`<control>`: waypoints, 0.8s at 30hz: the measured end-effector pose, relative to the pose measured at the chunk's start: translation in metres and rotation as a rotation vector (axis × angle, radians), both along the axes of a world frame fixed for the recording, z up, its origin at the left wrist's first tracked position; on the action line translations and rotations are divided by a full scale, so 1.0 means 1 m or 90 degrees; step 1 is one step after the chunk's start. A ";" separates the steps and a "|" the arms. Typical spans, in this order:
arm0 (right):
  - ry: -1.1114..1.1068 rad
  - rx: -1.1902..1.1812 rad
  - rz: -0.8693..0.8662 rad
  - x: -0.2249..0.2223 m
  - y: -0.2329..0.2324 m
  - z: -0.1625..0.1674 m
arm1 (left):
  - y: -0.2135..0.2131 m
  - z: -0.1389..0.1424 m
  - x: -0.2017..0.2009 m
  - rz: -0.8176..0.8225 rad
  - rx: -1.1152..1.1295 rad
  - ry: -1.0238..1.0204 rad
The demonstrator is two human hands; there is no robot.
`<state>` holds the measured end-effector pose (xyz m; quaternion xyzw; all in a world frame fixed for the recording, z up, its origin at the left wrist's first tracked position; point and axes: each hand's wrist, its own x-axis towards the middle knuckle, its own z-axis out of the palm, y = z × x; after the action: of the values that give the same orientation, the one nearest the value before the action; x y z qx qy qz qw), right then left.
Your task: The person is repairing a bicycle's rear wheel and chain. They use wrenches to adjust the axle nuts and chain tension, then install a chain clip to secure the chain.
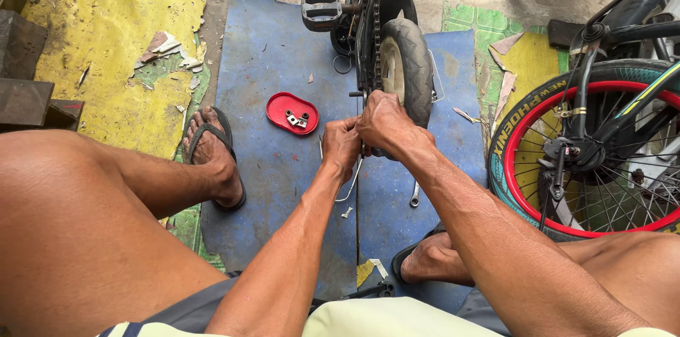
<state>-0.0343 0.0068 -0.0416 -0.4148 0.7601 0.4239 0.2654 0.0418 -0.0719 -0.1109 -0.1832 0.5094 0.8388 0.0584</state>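
A small upturned bicycle stands in front of me, its grey rear wheel [407, 68] and chain [376, 18] facing me. My right hand [386, 121] is closed at the wheel's axle by the frame end. Just left of it, my left hand [341, 146] is closed too, touching the right hand; what the fingers grip is hidden. A black pedal [322, 9] sticks out to the left of the chain.
A red lid [292, 112] with small metal parts lies on the blue mat [262, 61]. A wrench [415, 197] and a bolt [346, 212] lie near my feet. Another bicycle's red-rimmed wheel [588, 153] stands at right. Yellow flooring [106, 25] lies left.
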 end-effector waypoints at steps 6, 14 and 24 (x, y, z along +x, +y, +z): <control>0.032 0.056 0.113 0.004 0.004 0.002 | -0.001 -0.001 -0.012 0.004 0.113 -0.043; 0.028 -0.032 -0.011 0.004 0.002 0.002 | 0.014 -0.030 -0.013 0.089 0.141 0.000; 0.036 -0.490 -0.693 0.010 0.004 0.009 | 0.004 -0.028 -0.011 0.093 -0.028 0.002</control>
<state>-0.0245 0.0105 -0.0328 -0.0259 0.9648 -0.0613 0.2544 0.0307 -0.0682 -0.1387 -0.2196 0.5132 0.8297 -0.0075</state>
